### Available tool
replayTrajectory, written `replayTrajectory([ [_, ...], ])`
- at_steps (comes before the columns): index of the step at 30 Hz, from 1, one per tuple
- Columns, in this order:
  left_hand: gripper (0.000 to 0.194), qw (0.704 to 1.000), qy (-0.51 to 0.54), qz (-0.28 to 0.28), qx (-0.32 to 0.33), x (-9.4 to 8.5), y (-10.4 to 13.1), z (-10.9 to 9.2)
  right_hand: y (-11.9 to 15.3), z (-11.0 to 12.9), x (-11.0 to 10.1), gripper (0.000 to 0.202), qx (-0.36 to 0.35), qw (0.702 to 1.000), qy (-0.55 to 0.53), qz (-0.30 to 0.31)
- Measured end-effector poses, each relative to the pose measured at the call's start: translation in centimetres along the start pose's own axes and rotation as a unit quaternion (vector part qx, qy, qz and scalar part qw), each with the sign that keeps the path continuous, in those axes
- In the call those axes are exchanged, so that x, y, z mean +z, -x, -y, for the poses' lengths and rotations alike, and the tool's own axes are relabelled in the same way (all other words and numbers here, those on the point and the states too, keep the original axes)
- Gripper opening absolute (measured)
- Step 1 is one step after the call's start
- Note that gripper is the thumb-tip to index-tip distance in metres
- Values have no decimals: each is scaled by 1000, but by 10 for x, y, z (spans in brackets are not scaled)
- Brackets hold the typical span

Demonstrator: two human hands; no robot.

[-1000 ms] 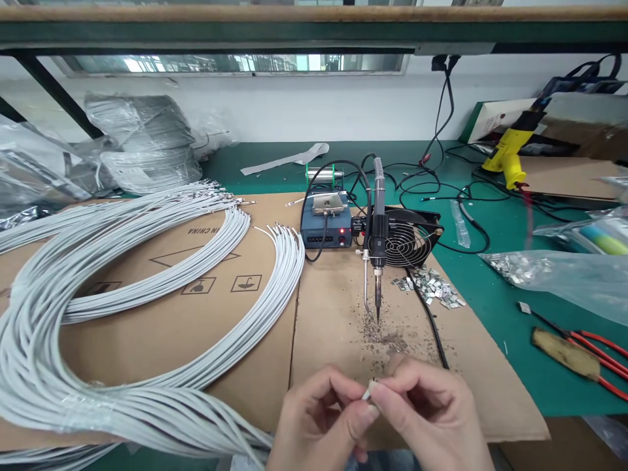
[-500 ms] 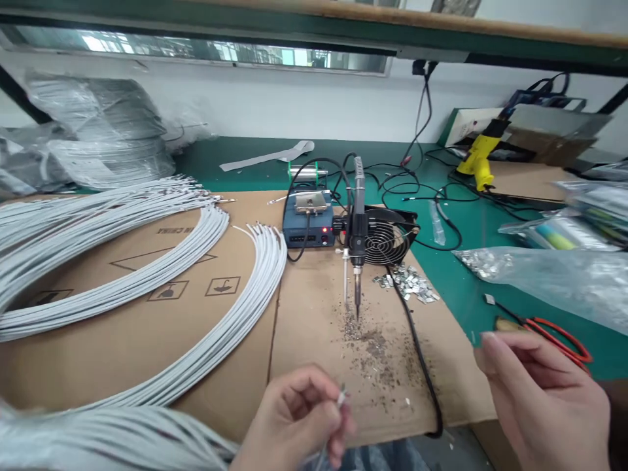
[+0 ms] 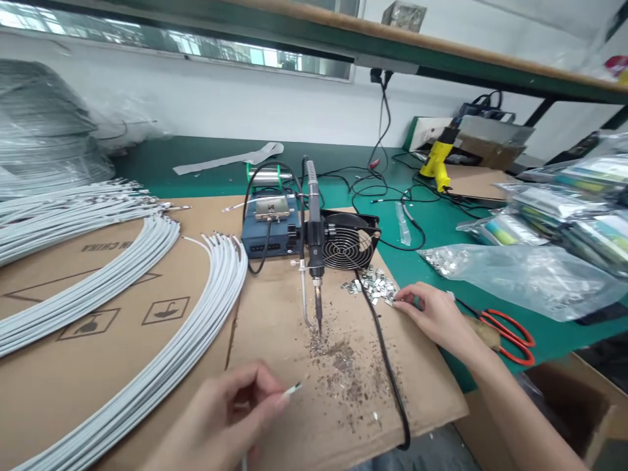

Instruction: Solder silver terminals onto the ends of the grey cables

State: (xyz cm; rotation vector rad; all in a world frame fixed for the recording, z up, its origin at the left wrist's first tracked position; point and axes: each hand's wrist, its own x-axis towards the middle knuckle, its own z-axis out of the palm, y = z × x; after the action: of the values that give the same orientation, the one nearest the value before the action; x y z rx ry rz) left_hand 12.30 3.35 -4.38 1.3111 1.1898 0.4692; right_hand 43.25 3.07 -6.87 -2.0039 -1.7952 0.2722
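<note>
Near the bottom centre, my left hand (image 3: pixel 240 412) pinches a thin white cable (image 3: pixel 293 388) close to its stripped end, which points up and right. My right hand (image 3: pixel 432 314) reaches to the right edge of a pile of small metal pieces (image 3: pixel 377 285), fingertips pressed together at the pile; what they hold, if anything, is too small to make out. Between the hands, a soldering iron (image 3: pixel 315 252) hangs tip down in a stand, over cardboard (image 3: pixel 279 340) strewn with dark specks.
Bundles of white cables (image 3: pixel 216 297) curve across the left. Behind the iron stand a blue soldering station (image 3: pixel 269 229), a solder spool (image 3: pixel 265 175) and a black fan (image 3: pixel 346 245). Red-handled scissors (image 3: pixel 510 333), a plastic bag (image 3: pixel 520 275) and a yellow tool (image 3: pixel 436 163) lie right. A black cord (image 3: pixel 385 360) crosses the cardboard.
My right hand has moved forward and left to the metal pieces. My left hand still holds the cable, its end now tilted to the right. The view has turned right.
</note>
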Motion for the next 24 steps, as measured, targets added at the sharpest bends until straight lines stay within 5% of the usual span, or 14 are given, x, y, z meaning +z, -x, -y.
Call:
replayTrajectory([
  [5,31,990,-34,117,-70,-7,-32,-2,-13,-14,5,14,-21,998,35,37],
  [10,26,986,5,153,-63,-4,-51,-5,-19,-11,-2,15,-31,996,48,67],
  [15,28,985,24,158,-72,-1,-52,-9,-9,1,-12,27,6,998,52,27],
  [19,28,986,25,148,-70,0,-52,-9,4,27,-9,27,-32,990,-131,34],
  [24,28,986,52,146,-67,1,-52,-11,7,65,10,17,26,903,-376,207],
])
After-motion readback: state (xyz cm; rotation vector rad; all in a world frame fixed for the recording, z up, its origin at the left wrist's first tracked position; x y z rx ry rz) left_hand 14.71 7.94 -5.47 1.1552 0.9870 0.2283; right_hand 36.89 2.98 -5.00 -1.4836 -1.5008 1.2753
